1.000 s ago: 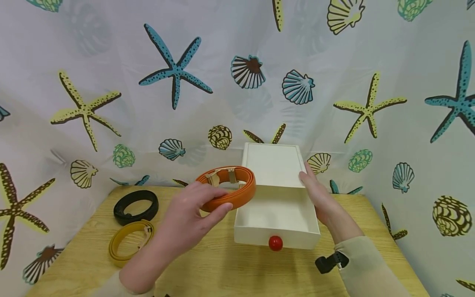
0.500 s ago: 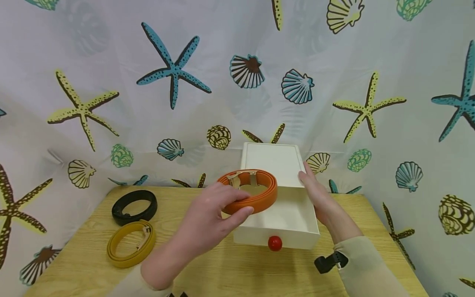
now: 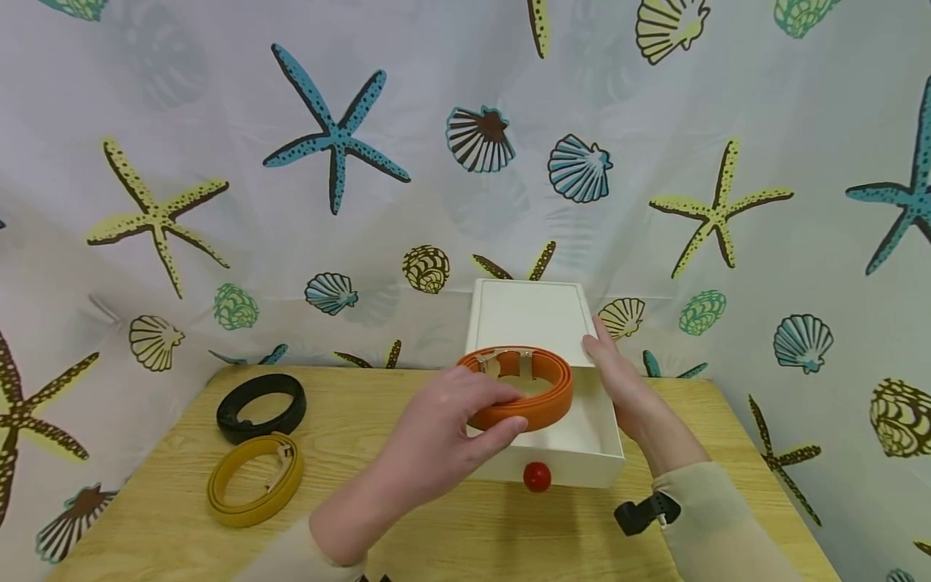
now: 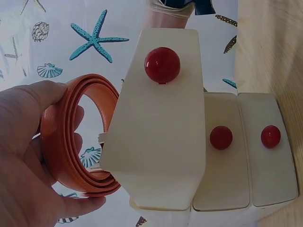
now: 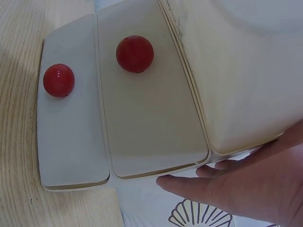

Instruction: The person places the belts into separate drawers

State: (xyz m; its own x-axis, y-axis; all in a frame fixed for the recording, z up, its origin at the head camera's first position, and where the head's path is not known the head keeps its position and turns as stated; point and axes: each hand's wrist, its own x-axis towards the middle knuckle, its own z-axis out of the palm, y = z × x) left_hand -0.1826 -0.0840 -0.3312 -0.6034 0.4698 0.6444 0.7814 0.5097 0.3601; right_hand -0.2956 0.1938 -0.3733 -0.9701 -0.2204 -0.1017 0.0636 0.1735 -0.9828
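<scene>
My left hand (image 3: 447, 428) pinches a coiled orange belt (image 3: 538, 412) between thumb and fingers, its metal buckle on the far side of the roll. The belt hangs over the pulled-out top drawer (image 3: 582, 467) of a small white chest (image 3: 534, 315). In the left wrist view, the coil (image 4: 59, 137) stands beside the drawer's front with its red knob (image 4: 162, 65). My right hand (image 3: 629, 396) rests against the chest's right side, the thumb at the top edge. The right wrist view shows its fingers (image 5: 184, 187) lying straight along the side wall.
At the left of the wooden table (image 3: 349, 533) lie a coiled black belt (image 3: 291, 412) and a coiled yellow belt (image 3: 250, 513). Two lower drawers (image 5: 151, 118) with red knobs are closed. A curtain (image 3: 393, 267) with starfish and shells hangs close behind the chest.
My left hand has carried the orange belt rightward and slightly down, from left of the chest to over the open drawer. My right hand stays on the chest's side.
</scene>
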